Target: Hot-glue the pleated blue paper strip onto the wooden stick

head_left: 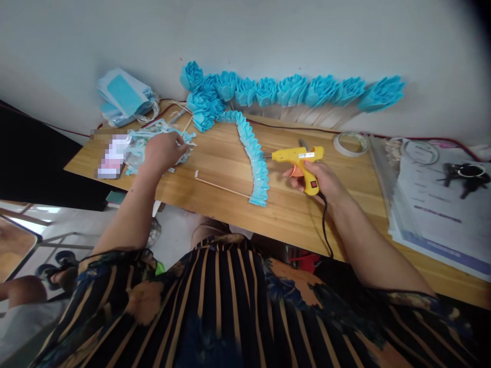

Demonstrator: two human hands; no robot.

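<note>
My right hand (320, 176) is wrapped around a yellow hot glue gun (297, 155), its nozzle pointing left and a finger at the orange trigger. Just left of the nozzle, a curved strip of overlapping folded light-blue petals (253, 148) lies along the table. A thin wooden stick (222, 185) with a small white piece at its left end reaches to the strip's near end. My left hand (164, 151) is over a heap of blue and white scraps (134, 156), fingers bent inward and closed; what they hold is hidden.
Several blue fabric flowers (266, 92) on sticks line the wall. Face masks (125, 94) are stacked at the back left, above a phone (111, 158). To the right are a tape roll (350, 144), papers (433, 204) and keys (468, 174). The gun's black cord (326, 225) hangs over the front edge.
</note>
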